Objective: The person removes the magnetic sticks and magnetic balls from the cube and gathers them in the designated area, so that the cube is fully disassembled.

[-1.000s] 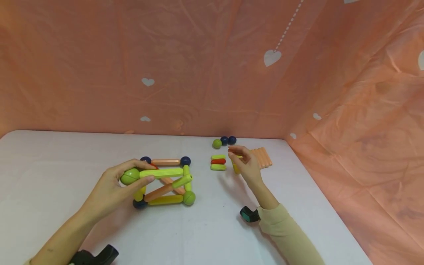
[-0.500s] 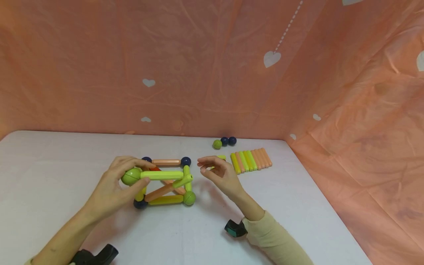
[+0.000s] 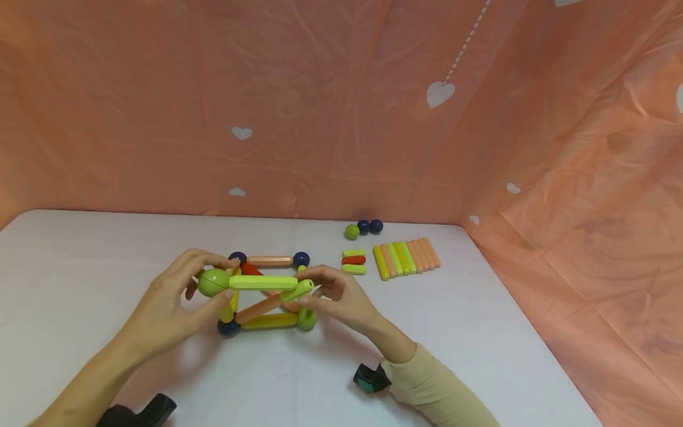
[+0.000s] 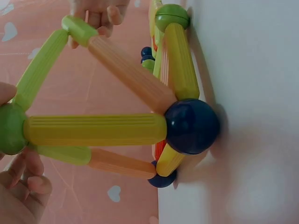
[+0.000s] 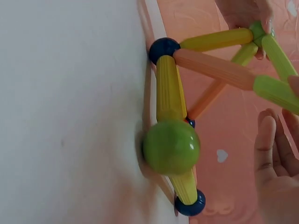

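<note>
A magnetic stick-and-ball frame stands on the table, with a blue ball (image 3: 228, 327) and a green ball (image 5: 172, 147) among its lower corners. Above it, my left hand (image 3: 178, 299) grips the raised green ball (image 3: 213, 283) between thumb and fingers. From that ball a light green rod (image 3: 264, 283) runs right, meeting a short light green rod (image 3: 296, 290) atop a sloping orange rod (image 5: 215, 69). My right hand (image 3: 344, 299) is at this junction, thumb and index finger spread on either side of it; whether they touch it I cannot tell.
Right of the frame lie several short rods (image 3: 354, 261), light green and red. Beyond them is a row of long rods (image 3: 407, 259) in yellow, orange and green. Loose balls (image 3: 364, 227) sit at the back, near the pink heart-patterned cloth (image 3: 331, 118).
My right hand has moved left from the row of long rods, past the short rods, to the right end of the frame. My left hand has stayed on the raised green ball.
</note>
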A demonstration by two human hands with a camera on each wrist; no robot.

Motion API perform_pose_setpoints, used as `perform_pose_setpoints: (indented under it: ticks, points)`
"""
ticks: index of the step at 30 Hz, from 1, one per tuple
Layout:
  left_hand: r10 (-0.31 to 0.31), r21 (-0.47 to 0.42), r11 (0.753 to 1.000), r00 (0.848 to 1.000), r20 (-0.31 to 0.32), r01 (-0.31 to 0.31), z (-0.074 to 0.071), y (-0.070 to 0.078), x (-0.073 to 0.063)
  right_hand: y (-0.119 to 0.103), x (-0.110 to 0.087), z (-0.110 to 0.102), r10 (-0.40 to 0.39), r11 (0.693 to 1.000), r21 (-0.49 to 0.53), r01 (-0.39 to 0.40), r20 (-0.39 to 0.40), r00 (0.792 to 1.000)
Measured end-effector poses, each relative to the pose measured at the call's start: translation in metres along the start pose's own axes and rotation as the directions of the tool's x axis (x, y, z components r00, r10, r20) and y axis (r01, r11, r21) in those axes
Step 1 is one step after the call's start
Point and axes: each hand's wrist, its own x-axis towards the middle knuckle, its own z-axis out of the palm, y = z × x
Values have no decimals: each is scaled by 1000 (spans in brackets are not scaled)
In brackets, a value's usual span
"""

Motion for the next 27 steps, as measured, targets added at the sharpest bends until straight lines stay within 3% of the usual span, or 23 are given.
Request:
perform_pose_setpoints:
  ticks: [7,18,23,27]
  points:
    - [81,-44,996,997,19,-80,-2,-1,2,1,2,8,82,995,56,-81,-11,997]
    - [32,-52,998,998,59,-29,3,2,1,2,1,7,112,988,100,-119,74,991]
    - [8,-63,998,999,48,-5,4,3,0,2,-3,-8,116,993,18,-117,59,991]
    - [-2,-67,998,999,44,5,5,3,0,6,-9,-27,104,981,-161,-105,-12,994]
